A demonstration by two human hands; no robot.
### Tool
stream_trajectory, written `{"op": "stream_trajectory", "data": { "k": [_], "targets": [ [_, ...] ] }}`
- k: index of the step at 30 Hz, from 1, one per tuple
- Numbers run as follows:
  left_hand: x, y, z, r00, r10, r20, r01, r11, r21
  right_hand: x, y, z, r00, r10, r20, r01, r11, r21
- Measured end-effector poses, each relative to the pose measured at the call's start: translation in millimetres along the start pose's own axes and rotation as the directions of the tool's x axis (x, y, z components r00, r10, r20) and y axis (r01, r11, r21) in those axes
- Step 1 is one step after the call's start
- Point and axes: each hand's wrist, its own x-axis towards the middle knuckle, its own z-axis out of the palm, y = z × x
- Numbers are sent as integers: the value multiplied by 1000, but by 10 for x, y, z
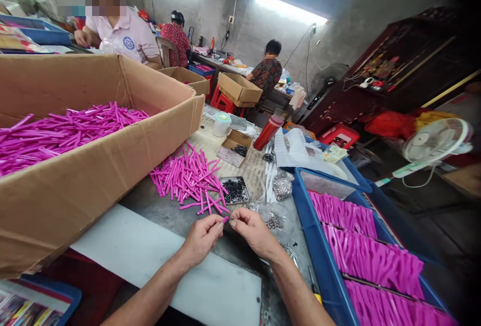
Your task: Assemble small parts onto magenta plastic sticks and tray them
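Note:
My left hand (202, 238) pinches the end of a small pink plastic stick (225, 219) over the grey worktable (158, 205). My right hand (252, 229) meets it from the right, fingers closed in a pinch at the same stick; what else it holds is too small to make out. Just beyond my hands lies a loose pile of pink sticks (188, 175) and a shallow tray of small black parts (235, 190). Bags of small metal parts (281, 185) lie to the right of the tray.
A big cardboard box (93, 170) holding pink sticks fills the left. A blue crate (319, 261) with rows of pink sticks sits right. A small box of black parts (236, 148), a red flask (267, 133), a white fan (436, 140) and three seated people lie beyond.

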Motion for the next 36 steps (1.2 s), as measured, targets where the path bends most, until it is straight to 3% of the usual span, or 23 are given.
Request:
{"op": "stream_trajectory", "data": {
  "k": [14, 23, 28, 36],
  "targets": [
    [-20, 46, 6, 999, 39, 5, -39, 993, 113, 38, 12, -11, 999, 49, -6, -49, 999, -8],
    [-7, 45, -1, 999, 51, 4, -51, 987, 150, 21, 88, 45, 991, -1, -135, -23, 985, -170],
    [4, 0, 2, 999, 36, 28, -39, 992, 118, 18, 124, 87, 984, -39, -172, 4, 981, -196],
    [33, -68, 12, 997, -77, 20, 78, 996, -42, -21, 81, 36, 962, -110, -249, 69, 983, -168]
  ]
}}
